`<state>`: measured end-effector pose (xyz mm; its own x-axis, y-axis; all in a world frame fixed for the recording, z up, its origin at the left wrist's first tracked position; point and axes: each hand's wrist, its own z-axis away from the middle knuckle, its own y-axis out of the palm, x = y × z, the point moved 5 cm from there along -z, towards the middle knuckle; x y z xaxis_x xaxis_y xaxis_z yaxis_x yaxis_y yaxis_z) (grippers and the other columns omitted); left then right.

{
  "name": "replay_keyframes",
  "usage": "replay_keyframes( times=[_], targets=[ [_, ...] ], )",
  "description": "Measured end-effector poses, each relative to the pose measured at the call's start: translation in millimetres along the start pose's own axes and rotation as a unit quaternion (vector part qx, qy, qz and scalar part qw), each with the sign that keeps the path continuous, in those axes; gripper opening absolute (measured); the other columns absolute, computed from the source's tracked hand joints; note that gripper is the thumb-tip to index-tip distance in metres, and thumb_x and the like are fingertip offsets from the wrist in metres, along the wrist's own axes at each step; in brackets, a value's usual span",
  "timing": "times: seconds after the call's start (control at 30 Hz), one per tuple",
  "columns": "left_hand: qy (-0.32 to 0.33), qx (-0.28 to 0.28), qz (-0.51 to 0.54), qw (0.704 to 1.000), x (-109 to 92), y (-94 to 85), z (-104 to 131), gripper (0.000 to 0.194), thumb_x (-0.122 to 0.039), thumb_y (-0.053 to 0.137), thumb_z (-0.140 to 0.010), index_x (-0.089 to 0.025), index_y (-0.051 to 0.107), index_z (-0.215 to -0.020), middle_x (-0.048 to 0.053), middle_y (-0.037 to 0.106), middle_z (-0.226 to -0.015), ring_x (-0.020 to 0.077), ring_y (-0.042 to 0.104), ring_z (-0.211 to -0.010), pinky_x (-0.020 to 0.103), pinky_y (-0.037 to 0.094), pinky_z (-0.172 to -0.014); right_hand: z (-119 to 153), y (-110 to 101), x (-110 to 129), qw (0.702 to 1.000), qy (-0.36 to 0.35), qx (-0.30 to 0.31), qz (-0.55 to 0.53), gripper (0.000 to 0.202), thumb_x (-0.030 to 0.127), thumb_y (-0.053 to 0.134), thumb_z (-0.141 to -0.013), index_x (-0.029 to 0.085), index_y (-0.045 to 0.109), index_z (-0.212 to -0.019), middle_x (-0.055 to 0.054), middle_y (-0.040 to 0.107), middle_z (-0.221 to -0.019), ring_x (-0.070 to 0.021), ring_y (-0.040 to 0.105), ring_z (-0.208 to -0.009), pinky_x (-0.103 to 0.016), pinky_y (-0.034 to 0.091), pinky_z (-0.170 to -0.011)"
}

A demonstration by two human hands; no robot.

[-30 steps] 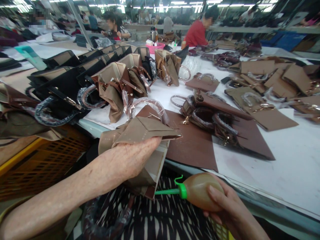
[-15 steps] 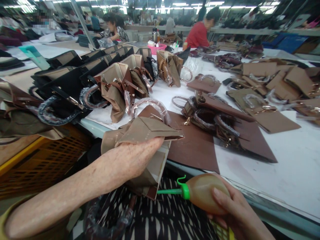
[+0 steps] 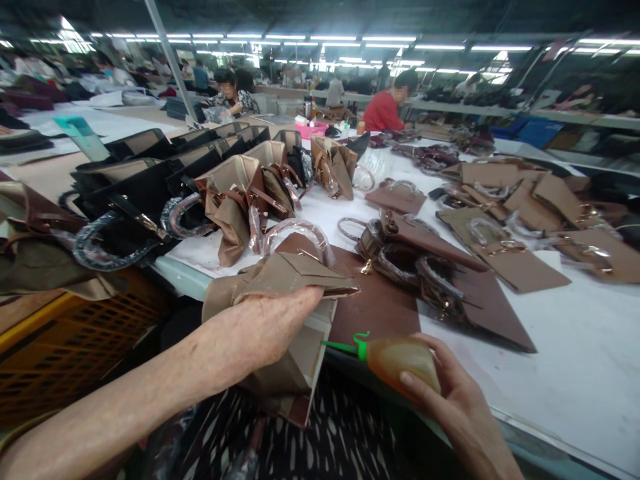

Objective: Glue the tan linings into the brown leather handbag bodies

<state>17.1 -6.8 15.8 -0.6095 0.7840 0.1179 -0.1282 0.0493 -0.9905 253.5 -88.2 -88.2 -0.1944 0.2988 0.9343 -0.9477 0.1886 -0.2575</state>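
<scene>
Green spout (image 3: 344,348) has moved up beside the bag (image 3: 275,387) to a new spot mid-frame, left grip (image 3: 275,330) holding bag, right grip (image 3: 453,393) pinching bottle (image 3: 400,361).

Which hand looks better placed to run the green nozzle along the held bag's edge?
Probably the right: the right hand grips the squeeze bottle, whose green nozzle points toward the edge of the tan bag. The left hand is busy holding that bag.

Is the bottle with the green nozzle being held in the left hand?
No, the right hand holds the bottle, while the left hand touches the tan bag.
</scene>
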Motion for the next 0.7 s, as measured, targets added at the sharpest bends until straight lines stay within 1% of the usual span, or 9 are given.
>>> replay_keyframes(
  times=[0.07, 0.17, 0.23, 0.33, 0.4, 0.47, 0.53, 0.6, 0.7],
  targets=[
    [-0.008, 0.022, 0.006, 1.000, 4.8, 2.3, -2.7, 0.047, -0.002, 0.029, -0.081, -0.012, 0.043, -0.125, 0.010, 0.061, -0.115, 0.0160, 0.066, -0.075, 0.024, 0.051, -0.057, -10.5, -0.2, -3.4, 0.999, -0.030, -0.006, 0.042, 0.055, 0.047, 0.069, -0.069, 0.021, 0.047, -0.112, -0.003, 0.066, -0.093, -0.0226, 0.062, -0.085, -0.028, 0.049, -0.072],
    [-0.018, 0.007, 0.018, 1.000, 14.2, 3.1, -8.6, 0.037, -0.008, 0.032, -0.086, -0.015, 0.043, -0.121, 0.008, 0.062, -0.108, 0.0158, 0.064, -0.074, 0.026, 0.049, -0.059, -20.9, -0.9, -5.8, 0.989, -0.079, -0.019, 0.119, 0.055, 0.048, 0.067, -0.072, 0.020, 0.047, -0.114, -0.006, 0.064, -0.100, -0.0244, 0.061, -0.091, -0.030, 0.049, -0.075],
    [-0.024, -0.005, 0.018, 1.000, 20.6, 2.9, -13.4, 0.030, -0.011, 0.033, -0.088, -0.016, 0.046, -0.115, 0.006, 0.062, -0.101, 0.0155, 0.063, -0.070, 0.026, 0.048, -0.058, -23.2, -1.1, -2.7, 0.978, -0.128, -0.038, 0.157, 0.054, 0.048, 0.066, -0.073, 0.019, 0.048, -0.115, -0.008, 0.063, -0.104, -0.0248, 0.062, -0.092, -0.030, 0.050, -0.072],
    [-0.031, -0.025, 0.016, 0.999, 28.9, 0.6, -20.8, 0.023, -0.013, 0.034, -0.090, -0.018, 0.048, -0.108, 0.003, 0.061, -0.093, 0.0157, 0.061, -0.069, 0.027, 0.045, -0.058, -21.5, 0.6, 7.2, 0.949, -0.223, -0.066, 0.210, 0.050, 0.046, 0.066, -0.074, 0.018, 0.051, -0.113, -0.008, 0.065, -0.100, -0.0234, 0.064, -0.085, -0.028, 0.052, -0.068],
    [-0.032, -0.041, 0.019, 0.998, 33.2, -1.8, -25.0, 0.020, -0.016, 0.035, -0.090, -0.019, 0.049, -0.105, 0.002, 0.061, -0.091, 0.0161, 0.061, -0.070, 0.027, 0.044, -0.058, -19.4, 1.8, 14.4, 0.922, -0.288, -0.082, 0.245, 0.047, 0.042, 0.066, -0.075, 0.018, 0.052, -0.113, -0.007, 0.066, -0.097, -0.0223, 0.066, -0.081, -0.027, 0.053, -0.068],
    [-0.031, -0.054, 0.020, 0.998, 37.3, -3.8, -28.7, 0.018, -0.018, 0.037, -0.090, -0.020, 0.051, -0.102, 0.002, 0.060, -0.089, 0.0167, 0.060, -0.073, 0.028, 0.043, -0.059, -18.0, 2.7, 20.2, 0.895, -0.340, -0.091, 0.275, 0.047, 0.039, 0.067, -0.076, 0.019, 0.051, -0.115, -0.008, 0.066, -0.100, -0.0224, 0.066, -0.082, -0.027, 0.054, -0.069],
    [-0.032, -0.064, 0.014, 0.997, 42.6, -5.1, -32.4, 0.017, -0.020, 0.038, -0.090, -0.019, 0.052, -0.098, 0.002, 0.060, -0.087, 0.0167, 0.059, -0.071, 0.028, 0.041, -0.060, -18.2, 4.2, 24.1, 0.875, -0.371, -0.088, 0.299, 0.047, 0.037, 0.067, -0.077, 0.019, 0.048, -0.117, -0.010, 0.065, -0.104, -0.0231, 0.066, -0.087, -0.026, 0.054, -0.070],
    [-0.040, -0.072, 0.009, 0.997, 49.8, -6.5, -37.1, 0.016, -0.021, 0.039, -0.089, -0.019, 0.054, -0.096, 0.002, 0.060, -0.084, 0.0171, 0.058, -0.070, 0.028, 0.041, -0.061, -19.3, 6.6, 26.7, 0.863, -0.390, -0.082, 0.310, 0.047, 0.034, 0.066, -0.078, 0.019, 0.047, -0.118, -0.010, 0.064, -0.106, -0.0235, 0.066, -0.091, -0.026, 0.054, -0.073],
    [-0.038, -0.075, 0.012, 0.996, 60.5, -10.3, -47.4, 0.015, -0.024, 0.043, -0.087, -0.019, 0.055, -0.095, 0.003, 0.061, -0.088, 0.0182, 0.058, -0.075, 0.028, 0.041, -0.064, -21.6, 11.4, 30.0, 0.847, -0.426, -0.087, 0.307, 0.046, 0.030, 0.065, -0.077, 0.018, 0.047, -0.117, -0.010, 0.065, -0.103, -0.0230, 0.067, -0.088, -0.026, 0.055, -0.072]
  ],
)
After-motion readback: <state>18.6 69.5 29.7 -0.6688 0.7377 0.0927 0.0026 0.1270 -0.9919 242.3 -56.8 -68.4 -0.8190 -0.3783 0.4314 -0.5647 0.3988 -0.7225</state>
